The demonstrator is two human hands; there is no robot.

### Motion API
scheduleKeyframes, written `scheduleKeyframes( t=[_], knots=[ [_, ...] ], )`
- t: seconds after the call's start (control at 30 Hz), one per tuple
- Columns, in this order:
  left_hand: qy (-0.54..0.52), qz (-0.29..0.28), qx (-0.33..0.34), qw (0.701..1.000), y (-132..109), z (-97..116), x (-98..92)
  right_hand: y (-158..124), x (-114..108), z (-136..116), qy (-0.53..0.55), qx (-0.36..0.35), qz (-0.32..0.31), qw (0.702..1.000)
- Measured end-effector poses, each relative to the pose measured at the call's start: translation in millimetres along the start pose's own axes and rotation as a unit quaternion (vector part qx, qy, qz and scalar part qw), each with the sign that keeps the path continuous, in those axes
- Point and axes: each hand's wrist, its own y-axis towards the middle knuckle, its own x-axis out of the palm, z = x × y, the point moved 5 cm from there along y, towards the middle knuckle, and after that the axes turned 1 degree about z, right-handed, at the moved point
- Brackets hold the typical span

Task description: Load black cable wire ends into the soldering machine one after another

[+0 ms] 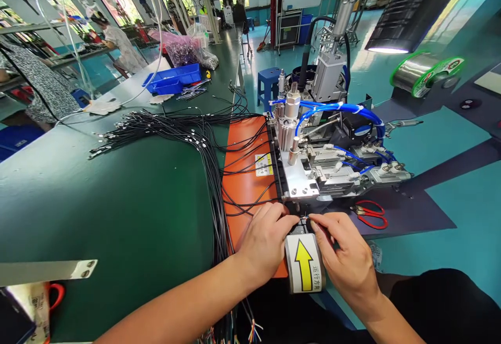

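My left hand (268, 234) rests over the orange plate's front end, thumb and index finger pinched at the machine's small front fixture (301, 227). A black cable (238, 209) runs in under this hand, which seems closed on its end. Opposite it, my right hand (346, 250) pinches at a tiny thin wire (305, 217) between the fingertips. The fingers hide most of the wire. Just below both hands sits a rounded feed part with a yellow arrow label (303, 263). The metal machine (297, 161) with blue air hoses stands directly beyond them.
Many black cables (156, 125) lie bundled over the green table (164, 198) and across the orange plate (246, 143). Red-handled scissors (371, 214) lie right of the machine. A solder wire spool (426, 74), a black lamp (415, 7) and a blue bin (172, 79) stand farther off. People sit at left.
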Motion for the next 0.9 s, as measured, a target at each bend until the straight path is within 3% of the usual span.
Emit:
scheduleKeyframes(
  t=[0.47,0.57,0.73,0.9],
  knots=[
    [0.001,0.008,0.006,1.0,-0.1,1.6,-0.8,-0.6,0.4,0.8,-0.01,0.016,0.013,1.0],
    [0.002,0.003,0.003,1.0,-0.1,1.0,-1.1,1.1,-1.7,6.5,-0.002,0.061,0.007,0.998],
    [0.001,0.004,0.005,1.0,0.2,1.0,-1.4,7.9,1.1,27.4,0.037,0.222,-0.051,0.973],
    [-0.001,-0.001,0.005,1.0,-0.7,0.7,0.2,11.5,4.0,26.5,0.09,0.233,-0.081,0.965]
  ],
)
